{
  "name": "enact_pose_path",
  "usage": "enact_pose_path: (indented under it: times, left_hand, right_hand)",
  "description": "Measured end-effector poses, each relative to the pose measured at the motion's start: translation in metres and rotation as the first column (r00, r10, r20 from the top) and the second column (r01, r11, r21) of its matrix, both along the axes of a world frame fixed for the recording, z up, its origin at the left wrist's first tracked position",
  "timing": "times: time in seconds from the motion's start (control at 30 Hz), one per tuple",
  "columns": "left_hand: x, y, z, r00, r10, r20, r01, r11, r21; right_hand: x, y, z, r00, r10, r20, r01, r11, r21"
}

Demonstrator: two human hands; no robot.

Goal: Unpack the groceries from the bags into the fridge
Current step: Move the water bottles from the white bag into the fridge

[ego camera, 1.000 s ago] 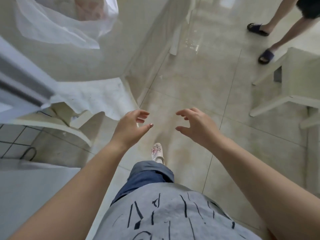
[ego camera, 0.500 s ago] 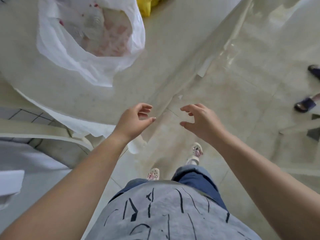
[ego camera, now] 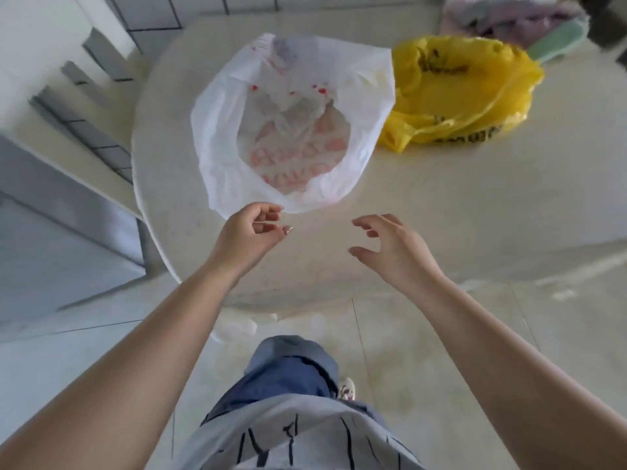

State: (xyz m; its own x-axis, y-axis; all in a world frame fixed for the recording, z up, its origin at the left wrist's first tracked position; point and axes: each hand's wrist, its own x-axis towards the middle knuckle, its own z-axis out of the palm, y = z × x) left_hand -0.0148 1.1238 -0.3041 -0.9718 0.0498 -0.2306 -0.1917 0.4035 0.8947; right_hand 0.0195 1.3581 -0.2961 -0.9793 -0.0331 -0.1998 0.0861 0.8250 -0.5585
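A white plastic bag [ego camera: 217,137] with red print lies open on the round pale table [ego camera: 424,205]; its contents look like crumpled wrapping, too blurred to name. To its right sits a yellow plastic bag [ego camera: 464,86] with dark lettering. My left hand [ego camera: 249,237] hovers just short of the white bag's near rim, fingers curled and apart, holding nothing. My right hand [ego camera: 393,247] is over the bare tabletop, to the right of my left hand, fingers spread and empty.
A grey-white appliance or cabinet [ego camera: 57,245] stands at the left against a tiled wall. A heap of cloth [ego camera: 515,18] lies at the table's far right. Glossy tile floor [ego camera: 441,351] lies below me, and my leg and shoe show there.
The view has swung from the floor up onto the table, so both bags are now in full view. Both hands have come forward over the table edge, still empty.
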Motion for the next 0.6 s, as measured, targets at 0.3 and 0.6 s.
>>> enact_pose_path:
  times: [0.3, 0.6]
  left_hand:
    - [-0.104, 0.015, 0.007, 0.982, 0.181, -0.055, -0.180, 0.984, 0.015]
    - [-0.203, 0.022, 0.020, 0.979, 0.177, -0.104, -0.182, 0.982, -0.042]
  right_hand:
    - [-0.146, 0.005, 0.017, 0.981, 0.162, -0.110, -0.168, 0.985, -0.047]
    - [-0.253, -0.001, 0.018, 0.963, 0.255, -0.085, -0.259, 0.965, -0.035]
